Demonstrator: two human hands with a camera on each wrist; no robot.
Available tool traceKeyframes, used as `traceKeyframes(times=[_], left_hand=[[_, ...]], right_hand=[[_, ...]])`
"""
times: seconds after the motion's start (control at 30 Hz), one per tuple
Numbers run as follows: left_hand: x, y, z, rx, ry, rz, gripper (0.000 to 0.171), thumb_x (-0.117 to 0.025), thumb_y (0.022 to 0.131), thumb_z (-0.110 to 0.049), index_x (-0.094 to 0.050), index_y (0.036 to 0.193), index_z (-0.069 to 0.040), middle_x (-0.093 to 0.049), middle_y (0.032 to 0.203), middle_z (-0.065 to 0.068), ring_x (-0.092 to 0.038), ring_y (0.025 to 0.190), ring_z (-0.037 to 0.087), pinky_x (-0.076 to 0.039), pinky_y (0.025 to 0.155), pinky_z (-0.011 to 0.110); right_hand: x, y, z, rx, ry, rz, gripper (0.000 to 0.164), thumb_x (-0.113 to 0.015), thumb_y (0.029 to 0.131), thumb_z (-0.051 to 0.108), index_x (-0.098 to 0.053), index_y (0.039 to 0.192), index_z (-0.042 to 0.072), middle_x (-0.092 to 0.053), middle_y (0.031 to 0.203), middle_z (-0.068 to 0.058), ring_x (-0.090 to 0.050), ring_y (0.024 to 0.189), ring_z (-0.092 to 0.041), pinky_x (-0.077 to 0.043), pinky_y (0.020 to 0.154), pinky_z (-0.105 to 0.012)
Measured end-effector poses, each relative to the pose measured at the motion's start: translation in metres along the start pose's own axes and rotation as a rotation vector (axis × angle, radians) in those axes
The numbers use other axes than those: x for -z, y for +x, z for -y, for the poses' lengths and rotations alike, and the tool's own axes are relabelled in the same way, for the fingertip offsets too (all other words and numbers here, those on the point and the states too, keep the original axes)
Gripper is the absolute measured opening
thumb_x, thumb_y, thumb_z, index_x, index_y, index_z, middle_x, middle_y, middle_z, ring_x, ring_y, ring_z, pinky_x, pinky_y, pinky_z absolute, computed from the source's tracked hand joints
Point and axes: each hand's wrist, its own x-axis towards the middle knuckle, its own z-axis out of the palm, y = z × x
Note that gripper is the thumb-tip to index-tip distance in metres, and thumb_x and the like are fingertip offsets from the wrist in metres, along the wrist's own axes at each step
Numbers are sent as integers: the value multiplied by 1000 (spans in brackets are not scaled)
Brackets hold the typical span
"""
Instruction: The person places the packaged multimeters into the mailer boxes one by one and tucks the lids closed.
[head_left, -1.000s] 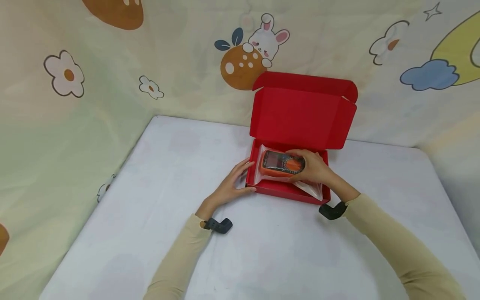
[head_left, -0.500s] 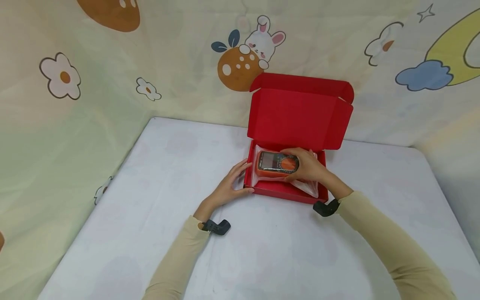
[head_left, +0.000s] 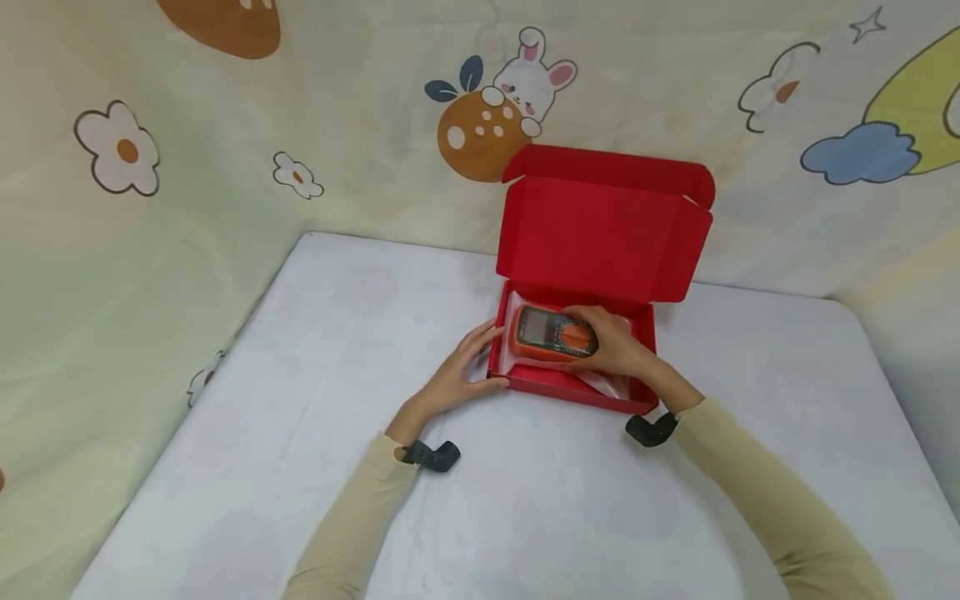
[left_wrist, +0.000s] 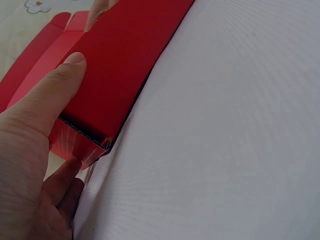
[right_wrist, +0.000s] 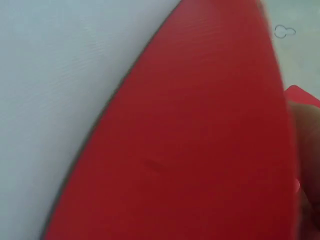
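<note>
An orange and dark multimeter [head_left: 537, 328] with a grey screen and an orange dial lies in clear plastic wrap inside an open red cardboard box [head_left: 546, 386]. My right hand [head_left: 618, 346] grips the dial end of the multimeter from the right, thumb on the near side and fingers on the far side. At the box's left front corner, my left hand [head_left: 455, 375] holds the box, its thumb on the front wall and its fingers at the left side [left_wrist: 37, 115]. In the right wrist view, the box wall [right_wrist: 200, 140] hides most of the right hand.
The box's red lid [head_left: 592, 237] stands raised behind it, near the patterned backdrop [head_left: 375, 125]. A white-covered table [head_left: 540, 508] carries the box near its far edge. Clear plastic wrap [head_left: 611, 385] spreads across the right part of the box.
My right hand and the multimeter have shifted slightly left and nearer to the box's front. The left hand keeps its place at the corner. The view has moved a little.
</note>
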Motion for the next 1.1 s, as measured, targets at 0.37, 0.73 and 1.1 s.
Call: traceKeyframes(times=[0.37,0.73,1.1], left_hand=[[-2,-2,0,7,4,-3,82,-78,84,-26,-33,153,-26,-21,159,-12,-23,145,11,-34,113,38],[-1,-1,1,-2,-10,-15,81,-77,84,-23,-33,152,-26,-22,159,-9,-23,145,14,-35,113,40],[-3,-1,-1,53,-50,-10,94,-78,83,-29,-18,156,-32,-20,160,-10,-27,145,19,-29,115,51]], right_hand=[[-5,-5,-5,-9,-18,-7,92,-85,74,23,-32,148,14,-36,143,-22,-29,132,-41,-4,113,-67],[-15,-7,-5,12,6,-66,99,-84,74,26,-25,153,13,-23,155,-21,-6,145,-46,11,112,-65],[-11,-27,-9,-35,235,-152,92,-77,81,26,-23,154,11,-16,161,-16,-3,148,-40,-20,108,-72]])
